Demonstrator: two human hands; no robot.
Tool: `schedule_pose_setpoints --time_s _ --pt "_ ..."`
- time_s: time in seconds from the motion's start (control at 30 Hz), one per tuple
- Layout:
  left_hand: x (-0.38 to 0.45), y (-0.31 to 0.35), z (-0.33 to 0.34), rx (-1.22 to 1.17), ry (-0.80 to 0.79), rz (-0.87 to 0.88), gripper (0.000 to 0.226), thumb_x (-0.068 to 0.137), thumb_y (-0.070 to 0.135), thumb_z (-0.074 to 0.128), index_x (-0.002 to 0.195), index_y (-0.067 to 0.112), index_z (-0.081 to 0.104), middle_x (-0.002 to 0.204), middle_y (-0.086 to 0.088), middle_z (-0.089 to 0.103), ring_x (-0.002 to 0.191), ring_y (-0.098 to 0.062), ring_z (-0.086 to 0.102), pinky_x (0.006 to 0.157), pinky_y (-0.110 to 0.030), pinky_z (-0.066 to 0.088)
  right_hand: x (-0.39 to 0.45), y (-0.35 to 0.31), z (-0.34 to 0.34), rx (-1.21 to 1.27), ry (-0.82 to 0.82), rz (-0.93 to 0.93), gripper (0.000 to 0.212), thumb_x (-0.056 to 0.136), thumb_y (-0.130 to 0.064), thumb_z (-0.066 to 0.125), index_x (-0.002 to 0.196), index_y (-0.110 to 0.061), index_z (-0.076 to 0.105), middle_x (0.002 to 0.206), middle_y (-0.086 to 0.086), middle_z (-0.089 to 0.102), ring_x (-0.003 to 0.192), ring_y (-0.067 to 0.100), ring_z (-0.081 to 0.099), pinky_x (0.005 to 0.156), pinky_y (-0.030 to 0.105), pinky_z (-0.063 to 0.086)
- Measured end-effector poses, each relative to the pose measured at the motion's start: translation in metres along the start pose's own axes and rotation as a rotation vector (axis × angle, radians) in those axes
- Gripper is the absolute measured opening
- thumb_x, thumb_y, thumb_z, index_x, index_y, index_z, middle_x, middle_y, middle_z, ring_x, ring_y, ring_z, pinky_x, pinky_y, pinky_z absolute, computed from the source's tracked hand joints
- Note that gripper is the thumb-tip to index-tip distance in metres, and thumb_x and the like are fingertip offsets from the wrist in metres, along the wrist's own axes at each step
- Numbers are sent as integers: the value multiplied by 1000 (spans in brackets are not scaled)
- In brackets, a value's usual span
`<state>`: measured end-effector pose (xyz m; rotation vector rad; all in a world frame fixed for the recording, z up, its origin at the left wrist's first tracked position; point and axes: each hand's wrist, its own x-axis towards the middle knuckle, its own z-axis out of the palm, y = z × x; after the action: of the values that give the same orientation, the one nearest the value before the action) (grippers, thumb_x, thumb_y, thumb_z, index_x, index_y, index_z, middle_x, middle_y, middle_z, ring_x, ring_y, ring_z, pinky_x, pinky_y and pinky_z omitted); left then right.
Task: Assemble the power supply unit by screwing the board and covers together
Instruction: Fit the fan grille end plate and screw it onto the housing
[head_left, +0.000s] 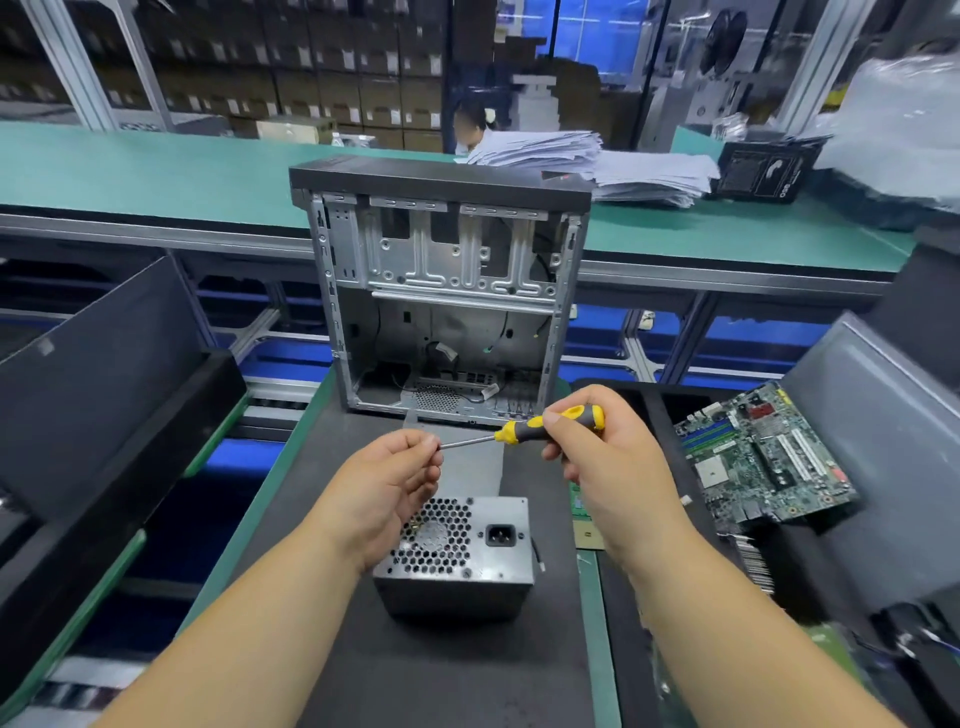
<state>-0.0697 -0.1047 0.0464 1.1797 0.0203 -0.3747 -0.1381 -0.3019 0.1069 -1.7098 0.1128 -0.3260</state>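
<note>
- While the right hand (597, 457) grips a yellow-and-black screwdriver (545, 427) level, the left hand (387, 480) pinches its metal tip.
- Below both raised hands, the power supply unit (457, 556) sits on the dark mat (441, 670).

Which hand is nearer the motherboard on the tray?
Right. The right hand, gripping the screwdriver handle, sits just left of the motherboard; the left hand is farther left, at the tip.
</note>
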Motion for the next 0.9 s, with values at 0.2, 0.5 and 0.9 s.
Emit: schedule_pose_setpoints --time_s 0.2,0.5,0.9 --pt "-37 -17 31 126 3 14 16 94 9 60 80 10 65 71 -1 65 61 -7 60 59 -16 52 -28 -9 -36 -16 -71 -90 10 89 -12 60 85 -22 59 65 -18 65 60 13 47 53 24 42" --pt "-69 -12 58 268 -67 198 16 95 8 61 79 13 64 74 -2 65 69 -11 60 69 -21 52 -43 -14 -61 113 47 -69 6 92 -13 62 88 -13 57 88 19 67 64 13 55 56 24 46" --pt "-70 -10 22 418 -81 278 8 97 15 59 97 17 67 96 -3 73 93 -14 67 88 -26 50 -51 -5 -31 61 25 -54 12 83 -35 62 78 -25 59 64 -3 63 59 11 53 57 25 46"
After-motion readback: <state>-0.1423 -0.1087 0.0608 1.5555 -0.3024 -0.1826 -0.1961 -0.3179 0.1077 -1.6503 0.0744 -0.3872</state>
